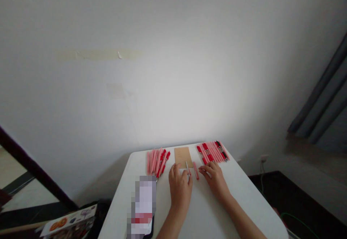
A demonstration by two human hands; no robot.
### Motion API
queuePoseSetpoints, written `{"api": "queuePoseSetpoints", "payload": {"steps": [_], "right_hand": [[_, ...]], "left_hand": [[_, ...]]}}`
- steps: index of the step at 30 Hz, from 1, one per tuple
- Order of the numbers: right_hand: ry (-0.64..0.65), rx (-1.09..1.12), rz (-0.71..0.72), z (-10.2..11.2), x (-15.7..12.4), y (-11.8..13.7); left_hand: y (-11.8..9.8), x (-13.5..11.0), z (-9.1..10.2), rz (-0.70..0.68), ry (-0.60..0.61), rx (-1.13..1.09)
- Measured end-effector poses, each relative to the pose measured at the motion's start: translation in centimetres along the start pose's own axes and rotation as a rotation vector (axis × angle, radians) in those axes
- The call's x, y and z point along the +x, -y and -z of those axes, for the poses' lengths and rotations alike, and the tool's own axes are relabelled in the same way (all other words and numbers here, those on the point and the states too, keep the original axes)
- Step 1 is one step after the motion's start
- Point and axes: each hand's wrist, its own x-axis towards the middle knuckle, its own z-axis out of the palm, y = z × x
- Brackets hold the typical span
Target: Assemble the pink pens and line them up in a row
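Note:
Below the brown card [183, 156], my left hand [180, 185] bends over the white table. Its thumb and index finger close round the lower end of a thin, pale pen part [187, 166]; its exact kind is too small to tell. Just right of it lies a pink pen barrel [196, 171], apart from both hands. My right hand [216, 180] is beside that barrel, with thumb and fingertips drawn together; anything between them is too small to make out.
A bunch of pink and red pens [158, 161] lies at the left. At the right is a row of pink, red and black pens [213, 152]. A blurred-out phone [143, 206] rests near the left edge of the table [206, 213]. The wall [173, 69] stands behind.

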Motion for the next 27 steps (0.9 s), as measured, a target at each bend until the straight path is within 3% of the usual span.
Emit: {"api": "queuePoseSetpoints", "payload": {"steps": [7,27], "right_hand": [[-0.005,-0.010,-0.018,-0.1,0.0,-0.3],[0.006,0.038,-0.040,0.0,0.1,-0.3]], "left_hand": [[-0.8,1.4,-0.8,0.027,0.035,0.038],[-1.2,1.6,-1.1,0.013,0.059,0.092]]}}
